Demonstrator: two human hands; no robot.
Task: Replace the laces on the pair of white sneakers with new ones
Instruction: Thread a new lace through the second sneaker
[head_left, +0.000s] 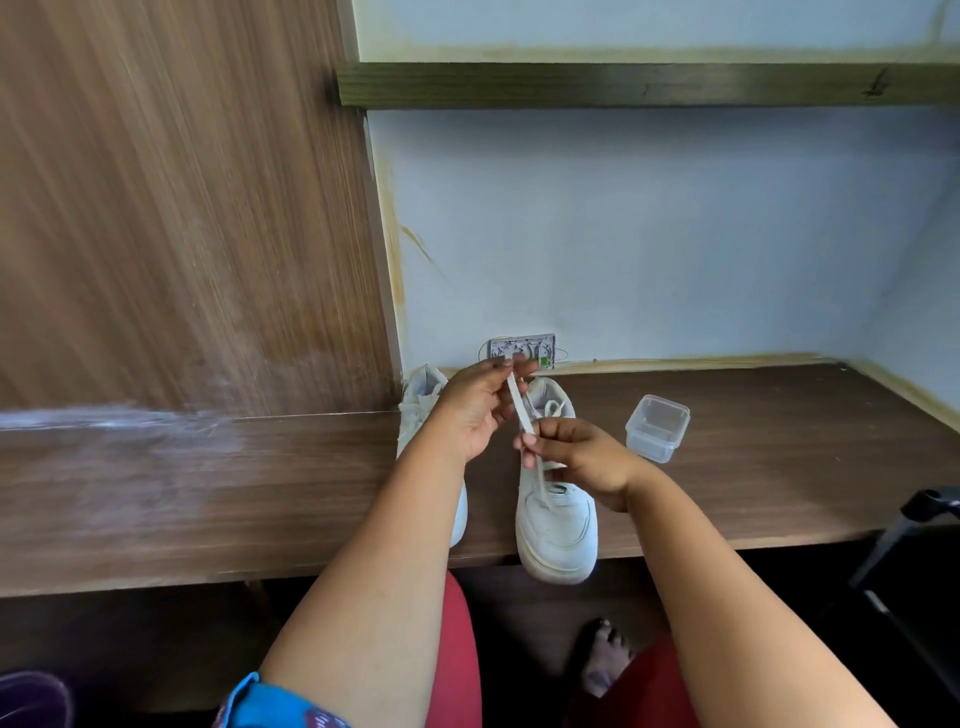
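Observation:
Two white sneakers stand on the wooden desk (779, 467), toes toward me. The right sneaker (558, 525) pokes over the desk's front edge. The left sneaker (423, 405) is largely hidden behind my left forearm. A flat white lace (521, 405) runs up from the right sneaker's eyelets. My left hand (475, 410) pinches the lace's upper end, raised above the shoes. My right hand (582, 457) pinches the same lace lower down, just over the right sneaker's tongue.
A small clear plastic container (655, 427) sits on the desk right of the shoes. A wall socket plate (524, 349) is behind them. A wooden panel (182, 208) rises at left, a shelf (649, 83) hangs above, and a black stand (914, 545) is at far right.

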